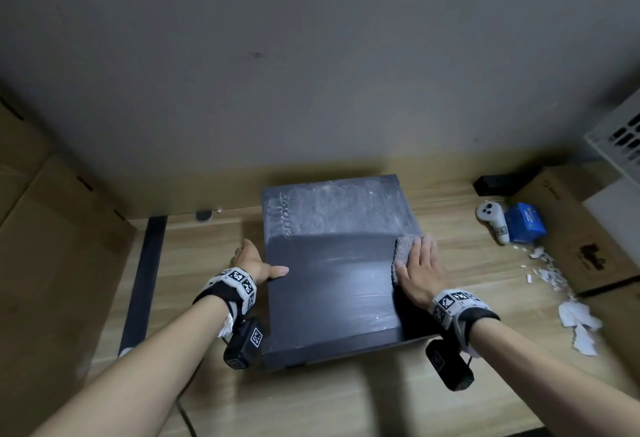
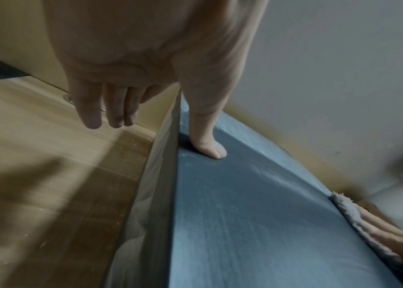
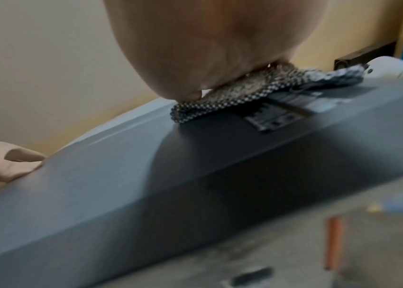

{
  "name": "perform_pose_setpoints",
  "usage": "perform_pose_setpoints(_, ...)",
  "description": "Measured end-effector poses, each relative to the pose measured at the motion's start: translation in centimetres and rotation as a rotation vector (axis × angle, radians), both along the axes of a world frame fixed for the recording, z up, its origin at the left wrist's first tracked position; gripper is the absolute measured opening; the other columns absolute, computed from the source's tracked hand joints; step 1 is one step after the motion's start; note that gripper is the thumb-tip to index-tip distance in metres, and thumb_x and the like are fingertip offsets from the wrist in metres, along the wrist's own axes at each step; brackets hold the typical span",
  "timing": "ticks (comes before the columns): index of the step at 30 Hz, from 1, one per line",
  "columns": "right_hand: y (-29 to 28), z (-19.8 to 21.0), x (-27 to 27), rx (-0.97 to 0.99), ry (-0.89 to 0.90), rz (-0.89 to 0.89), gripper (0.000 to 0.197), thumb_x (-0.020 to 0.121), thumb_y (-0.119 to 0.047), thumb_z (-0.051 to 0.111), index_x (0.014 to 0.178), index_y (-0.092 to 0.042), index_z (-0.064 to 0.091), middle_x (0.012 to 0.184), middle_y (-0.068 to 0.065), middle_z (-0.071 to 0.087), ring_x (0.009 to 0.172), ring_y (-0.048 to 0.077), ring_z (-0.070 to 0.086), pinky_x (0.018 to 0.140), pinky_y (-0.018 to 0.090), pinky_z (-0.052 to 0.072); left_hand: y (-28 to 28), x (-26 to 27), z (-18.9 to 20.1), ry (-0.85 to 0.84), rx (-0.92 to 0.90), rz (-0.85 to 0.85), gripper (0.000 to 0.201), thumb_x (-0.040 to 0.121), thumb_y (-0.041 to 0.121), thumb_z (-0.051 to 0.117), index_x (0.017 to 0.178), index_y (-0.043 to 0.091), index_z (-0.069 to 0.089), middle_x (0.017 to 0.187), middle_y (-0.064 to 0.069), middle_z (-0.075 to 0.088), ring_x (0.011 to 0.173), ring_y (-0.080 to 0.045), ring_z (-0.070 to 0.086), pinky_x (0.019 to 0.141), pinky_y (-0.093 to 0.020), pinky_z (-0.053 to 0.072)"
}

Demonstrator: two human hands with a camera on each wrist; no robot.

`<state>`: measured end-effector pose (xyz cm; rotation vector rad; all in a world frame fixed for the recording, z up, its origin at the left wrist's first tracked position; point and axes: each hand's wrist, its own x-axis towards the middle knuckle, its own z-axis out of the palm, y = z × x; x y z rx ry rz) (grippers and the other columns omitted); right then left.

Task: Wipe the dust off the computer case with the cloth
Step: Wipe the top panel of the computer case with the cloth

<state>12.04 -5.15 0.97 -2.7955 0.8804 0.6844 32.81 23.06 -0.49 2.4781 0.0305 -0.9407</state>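
Left hand (image 1: 254, 261) at 9 o'clock of the computer case (image 1: 332, 284): thumb flat on the top panel, fingers straight down the side wall. Case lies flat at table (image 1: 214, 239) centre; far half dusty, near half dark. Right hand (image 1: 417, 270) at 3 o'clock, fingers flat and together, presses the cloth (image 1: 403, 249) onto the case's right edge.
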Motion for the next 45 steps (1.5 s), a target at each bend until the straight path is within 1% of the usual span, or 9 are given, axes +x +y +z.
perform_pose_setpoints(10, 15.3, -0.4, 5.0, 0.157, -0.179, 0.602, 0.072, 0.103, -0.049, 0.016, 0.156, -0.004, -0.004, 0.163, 0.016, -0.013, 0.151, 0.027, -0.016, 0.124, 0.041, -0.003, 1.3, -0.4, -0.3, 0.053, -0.098, 0.109, 0.133, 0.051, 0.062, 0.086, 0.150, 0.005, 0.017, 0.153, -0.014, 0.032, 0.138, -0.031, 0.036, 0.112, -0.042, 0.034)
perform_pose_setpoints(13, 15.4, -0.2, 5.6, 0.179, -0.190, 0.754, 0.069, 0.104, -0.045, 0.020, 0.157, -0.004, 0.002, 0.164, 0.015, -0.008, 0.152, 0.026, -0.011, 0.124, 0.040, -0.003, 2.9, 0.1, 0.5, 0.089, -0.200, 0.168, 0.086, 0.080, 0.050, 0.072, 0.144, 0.003, 0.037, 0.146, -0.014, 0.043, 0.132, -0.028, 0.044, 0.107, -0.034, 0.036)
perform_pose_setpoints(16, 14.7, -0.3, 6.5, 0.173, -0.175, 0.864, 0.069, 0.103, -0.045, 0.016, 0.157, -0.005, 0.007, 0.165, 0.016, -0.002, 0.153, 0.027, -0.005, 0.125, 0.040, 0.000, 4.6, 1.0, 0.9, 0.003, -0.182, 0.138, 0.035, 0.090, 0.032, 0.063, 0.114, 0.007, 0.059, 0.120, -0.011, 0.060, 0.111, -0.026, 0.055, 0.093, -0.033, 0.039)
perform_pose_setpoints(21, 13.2, -0.9, 7.3, 0.097, -0.202, 0.853, 0.068, 0.101, -0.047, 0.012, 0.158, -0.010, 0.011, 0.165, 0.009, 0.005, 0.153, 0.023, 0.001, 0.124, 0.041, 0.010, 4.2, 1.2, 2.0, -0.067, -0.177, 0.120, 0.012, 0.091, 0.022, 0.058, 0.091, 0.011, 0.059, 0.102, -0.012, 0.061, 0.098, -0.025, 0.054, 0.085, -0.032, 0.038)
perform_pose_setpoints(24, 10.5, -0.5, 6.1, 0.049, -0.233, 0.777, 0.066, 0.104, -0.046, 0.019, 0.158, -0.011, 0.003, 0.166, 0.006, -0.003, 0.152, 0.019, -0.009, 0.121, 0.033, -0.011, 2.9, 0.7, 2.5, -0.073, -0.147, 0.086, 0.009, 0.091, 0.023, 0.059, 0.088, 0.015, 0.057, 0.098, -0.009, 0.057, 0.100, -0.025, 0.054, 0.084, -0.032, 0.038)
perform_pose_setpoints(28, 5.8, -0.5, 3.2, 0.009, -0.218, 0.650, 0.080, 0.095, -0.058, -0.008, 0.157, -0.009, 0.001, 0.166, 0.007, -0.004, 0.149, 0.016, -0.016, 0.120, 0.030, -0.012, 1.4, -0.4, 3.0, -0.070, -0.105, 0.018, 0.060, 0.089, 0.024, 0.063, 0.140, 0.001, 0.042, 0.140, -0.015, 0.048, 0.127, -0.030, 0.048, 0.094, -0.032, 0.040)
perform_pose_setpoints(35, -0.3, 0.1, -1.7, -0.064, -0.106, 0.450, 0.114, 0.066, -0.064, -0.044, 0.155, -0.005, -0.005, 0.164, 0.010, -0.012, 0.147, 0.017, -0.022, 0.118, 0.029, -0.017, 1.3, -2.2, 3.1, -0.075, -0.026, -0.083, 0.074, 0.083, 0.032, 0.068, 0.143, 0.001, 0.035, 0.143, -0.014, 0.045, 0.128, -0.030, 0.047, 0.097, -0.033, 0.041)
perform_pose_setpoints(42, 4.6, 0.9, -1.7, 0.026, -0.087, 0.531, 0.099, 0.081, -0.064, -0.028, 0.155, -0.002, -0.007, 0.163, 0.016, -0.014, 0.147, 0.025, -0.022, 0.116, 0.031, -0.017, 2.2, -3.4, 1.9, -0.013, -0.055, -0.025, 0.066, 0.087, 0.032, 0.063, 0.141, 0.002, 0.039, 0.140, -0.014, 0.048, 0.125, -0.029, 0.048, 0.094, -0.032, 0.040)
perform_pose_setpoints(45, 9.4, 1.6, -1.4, 0.138, -0.106, 0.659, 0.073, 0.101, -0.053, 0.004, 0.156, -0.005, -0.006, 0.163, 0.015, -0.013, 0.149, 0.025, -0.020, 0.117, 0.030, -0.016, 2.9, -3.8, 1.4, 0.005, -0.096, 0.032, 0.061, 0.092, 0.027, 0.058, 0.144, 0.002, 0.038, 0.145, -0.014, 0.044, 0.131, -0.029, 0.044, 0.102, -0.032, 0.036)
